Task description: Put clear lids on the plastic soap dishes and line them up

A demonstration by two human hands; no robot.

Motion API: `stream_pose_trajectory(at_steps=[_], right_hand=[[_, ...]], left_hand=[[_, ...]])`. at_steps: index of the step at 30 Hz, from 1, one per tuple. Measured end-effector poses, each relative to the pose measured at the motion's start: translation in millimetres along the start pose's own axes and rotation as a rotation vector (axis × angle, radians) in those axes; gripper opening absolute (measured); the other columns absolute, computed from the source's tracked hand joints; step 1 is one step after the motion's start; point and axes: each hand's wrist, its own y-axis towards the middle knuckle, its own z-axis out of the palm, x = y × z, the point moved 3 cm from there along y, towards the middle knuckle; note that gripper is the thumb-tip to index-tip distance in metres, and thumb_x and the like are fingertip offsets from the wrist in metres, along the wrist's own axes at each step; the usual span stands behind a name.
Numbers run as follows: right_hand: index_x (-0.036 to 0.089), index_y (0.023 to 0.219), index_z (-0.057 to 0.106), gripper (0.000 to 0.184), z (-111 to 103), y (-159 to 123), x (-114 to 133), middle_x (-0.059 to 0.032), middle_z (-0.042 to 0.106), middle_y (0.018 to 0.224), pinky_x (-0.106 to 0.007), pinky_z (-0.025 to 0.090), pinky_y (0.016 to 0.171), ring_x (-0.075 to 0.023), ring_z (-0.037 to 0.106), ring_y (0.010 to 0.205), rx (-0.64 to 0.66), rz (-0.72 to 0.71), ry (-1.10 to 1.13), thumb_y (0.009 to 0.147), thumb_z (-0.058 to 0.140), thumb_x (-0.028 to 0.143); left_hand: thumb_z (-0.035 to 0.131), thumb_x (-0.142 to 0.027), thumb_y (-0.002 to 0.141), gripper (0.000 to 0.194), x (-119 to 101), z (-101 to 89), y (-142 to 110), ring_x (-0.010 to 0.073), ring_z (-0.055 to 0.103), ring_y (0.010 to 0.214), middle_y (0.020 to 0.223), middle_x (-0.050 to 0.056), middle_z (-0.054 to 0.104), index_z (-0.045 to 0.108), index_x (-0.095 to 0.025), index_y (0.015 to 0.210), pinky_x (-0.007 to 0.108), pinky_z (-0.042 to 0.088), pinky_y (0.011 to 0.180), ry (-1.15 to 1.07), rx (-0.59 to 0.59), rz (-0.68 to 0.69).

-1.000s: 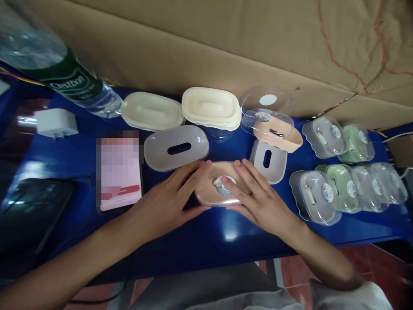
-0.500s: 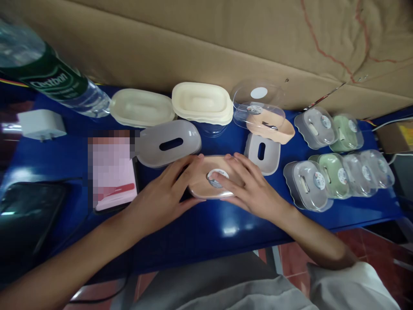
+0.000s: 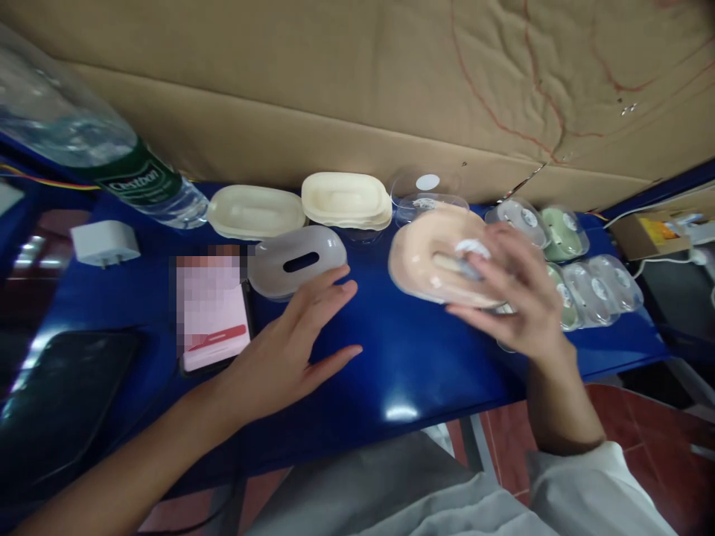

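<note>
My right hand point(image 3: 517, 298) is closed round a peach oval soap box point(image 3: 433, 260) and holds it tilted above the blue table point(image 3: 391, 365), with its round sticker near my fingers. Spread open, my left hand point(image 3: 290, 346) hovers over the table just in front of a translucent grey lid with a slot point(image 3: 297, 260) and holds nothing.
Two cream trays point(image 3: 257, 210) point(image 3: 345, 199) and a clear lid point(image 3: 427, 186) line the back by the cardboard wall. Grey and green boxed soap cases point(image 3: 592, 286) crowd the right. A water bottle point(image 3: 112, 167), a white charger point(image 3: 105, 243), a phone point(image 3: 215, 313) and a dark pouch point(image 3: 61, 387) lie left.
My right hand has lifted the peach soap box off the table and carried it up and to the right. My left hand has let go and stays spread over the table.
</note>
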Motion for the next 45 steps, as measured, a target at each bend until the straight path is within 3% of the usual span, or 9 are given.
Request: stream_pose_trajectory(at_steps=[7, 11, 14, 18, 22, 26, 29, 37, 45], right_hand=[[0.013, 0.151, 0.071, 0.079, -37, -58, -156, -0.0259, 0.072, 0.143, -0.046, 0.058, 0.113, -0.0339, 0.072, 0.133, -0.208, 0.431, -0.413, 0.091, 0.085, 0.063], [0.006, 0.150, 0.070, 0.080, -25, -82, -228, -0.0320, 0.069, 0.144, -0.041, 0.056, 0.110, -0.0321, 0.072, 0.133, -0.017, 0.855, -0.577, 0.084, 0.094, 0.046], [0.005, 0.152, 0.068, 0.095, -18, -82, -241, -0.0343, 0.064, 0.150, -0.041, 0.049, 0.116, -0.0338, 0.063, 0.144, 0.059, 0.932, -0.535, 0.072, 0.102, 0.042], [0.004, 0.158, 0.059, 0.107, -24, -69, -213, -0.0369, 0.055, 0.159, -0.051, 0.046, 0.117, -0.0398, 0.051, 0.156, 0.075, 0.905, -0.514, 0.072, 0.100, 0.051], [0.007, 0.159, 0.056, 0.078, -25, -35, -129, -0.0337, 0.056, 0.160, -0.058, 0.045, 0.118, -0.0400, 0.051, 0.157, -0.012, 0.661, -0.494, 0.100, 0.077, 0.054], [0.018, 0.148, 0.066, 0.047, 10, -3, -26, -0.0170, 0.074, 0.145, -0.050, 0.054, 0.113, -0.0336, 0.070, 0.135, 0.174, 0.376, -0.177, 0.114, 0.057, 0.049], [0.018, 0.142, 0.071, 0.044, 42, 7, 19, -0.0155, 0.078, 0.139, -0.051, 0.055, 0.109, -0.0345, 0.074, 0.127, 0.302, 0.308, -0.165, 0.114, 0.058, 0.049], [0.019, 0.147, 0.067, 0.040, 60, 7, 7, -0.0147, 0.075, 0.144, -0.049, 0.050, 0.112, -0.0322, 0.070, 0.132, 0.193, 0.346, -0.201, 0.115, 0.057, 0.040], [0.018, 0.143, 0.068, 0.039, 66, -9, 3, -0.0146, 0.076, 0.140, -0.052, 0.050, 0.110, -0.0341, 0.071, 0.127, 0.214, 0.405, -0.184, 0.113, 0.059, 0.042]], left_hand=[[0.055, -0.025, 0.113, 0.046, -1, 19.6, -6, 0.0326, 0.074, 0.129, 0.152, 0.014, 0.069, 0.055, -0.023, 0.160, 0.052, 0.065, 0.107, 0.257, 0.254, 0.169], [0.050, -0.024, 0.115, 0.034, 2, 22.0, -5, 0.0307, 0.075, 0.125, 0.141, 0.013, 0.075, 0.069, -0.019, 0.143, 0.051, 0.065, 0.107, 0.237, 0.270, 0.203], [0.048, -0.029, 0.117, 0.035, 6, 20.4, -6, 0.0280, 0.076, 0.122, 0.137, 0.011, 0.077, 0.071, -0.020, 0.142, 0.048, 0.064, 0.107, 0.211, 0.250, 0.184], [0.050, -0.030, 0.117, 0.034, 7, 19.9, -6, 0.0273, 0.076, 0.122, 0.137, 0.009, 0.077, 0.071, -0.021, 0.142, 0.047, 0.063, 0.107, 0.200, 0.237, 0.181], [0.051, -0.029, 0.116, 0.033, 7, 20.1, -5, 0.0276, 0.076, 0.121, 0.136, 0.009, 0.077, 0.072, -0.021, 0.140, 0.048, 0.064, 0.106, 0.195, 0.237, 0.187], [0.051, -0.027, 0.116, 0.031, 6, 19.1, -3, 0.0270, 0.076, 0.120, 0.134, 0.010, 0.078, 0.073, -0.020, 0.137, 0.047, 0.064, 0.106, 0.193, 0.226, 0.197], [0.050, -0.027, 0.116, 0.031, 4, 18.0, -2, 0.0268, 0.077, 0.119, 0.133, 0.010, 0.078, 0.073, -0.019, 0.135, 0.046, 0.065, 0.103, 0.204, 0.225, 0.201], [0.057, -0.018, 0.112, 0.025, -1, 0.7, 4, 0.0294, 0.076, 0.120, 0.132, 0.013, 0.077, 0.072, -0.017, 0.131, 0.047, 0.063, 0.102, 0.351, 0.033, 0.217], [0.070, -0.021, 0.105, 0.034, 5, -7.0, 6, 0.0376, 0.074, 0.124, 0.141, 0.018, 0.073, 0.066, -0.019, 0.138, 0.061, 0.054, 0.111, 0.600, -0.082, -0.030]])
